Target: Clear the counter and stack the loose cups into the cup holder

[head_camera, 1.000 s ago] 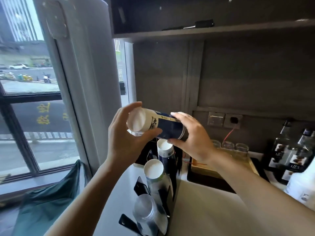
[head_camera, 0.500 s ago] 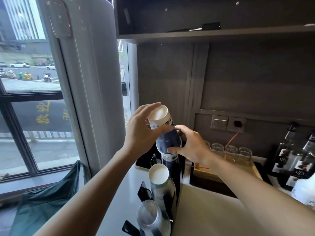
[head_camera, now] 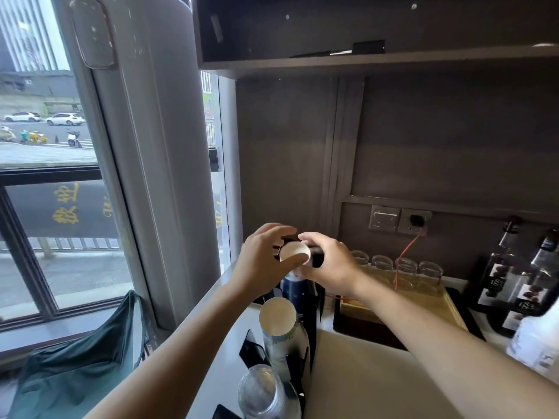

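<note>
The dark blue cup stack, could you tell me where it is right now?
Centre of the head view: dark blue cup stack stands in the holder's rear slot, gripped by both hands.

**Bright window, murky alcove**

Pretty much all the light comes from the window (head_camera: 45, 182), so the street outside is nearly blown out. Right of it, the wall (head_camera: 438, 140) and the shelf (head_camera: 363, 60) above stay dim and brownish. Wide-angle lens bends the pillar (head_camera: 157, 164) beside the window. Both forearms look soft, and the clear cups (head_camera: 266, 394) lowest down are smeary.

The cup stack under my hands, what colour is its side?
Dark navy blue cup stack, seen in the head view.
</note>
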